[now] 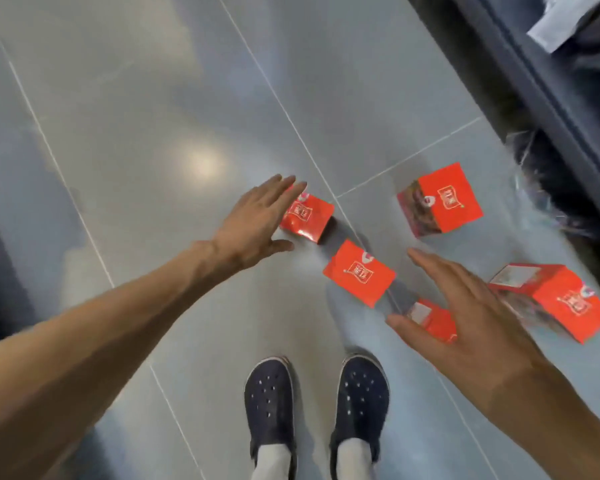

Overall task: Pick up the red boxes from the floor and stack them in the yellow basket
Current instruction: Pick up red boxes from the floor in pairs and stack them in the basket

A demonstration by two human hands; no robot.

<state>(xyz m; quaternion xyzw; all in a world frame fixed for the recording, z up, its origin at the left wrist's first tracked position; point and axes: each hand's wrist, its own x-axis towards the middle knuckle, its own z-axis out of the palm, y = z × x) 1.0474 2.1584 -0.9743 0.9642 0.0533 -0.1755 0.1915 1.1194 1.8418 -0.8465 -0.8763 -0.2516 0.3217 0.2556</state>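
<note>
Glossy grey floor (153,133), five red boxes (359,276) scattered. Left hand (257,220) and right hand (465,313) spread, empty. Cartons probably light, crushable: grip opposite faces.

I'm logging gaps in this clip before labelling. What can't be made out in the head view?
- Yellow basket: nowhere in the frame.
- Small red box: partly hidden behind the right hand.
- Leftmost red box: its far corner is covered by the left hand.
- Print on the boxes: too small and blurred to read.
- Dark shelf, top right: cut off by the edge.
</note>
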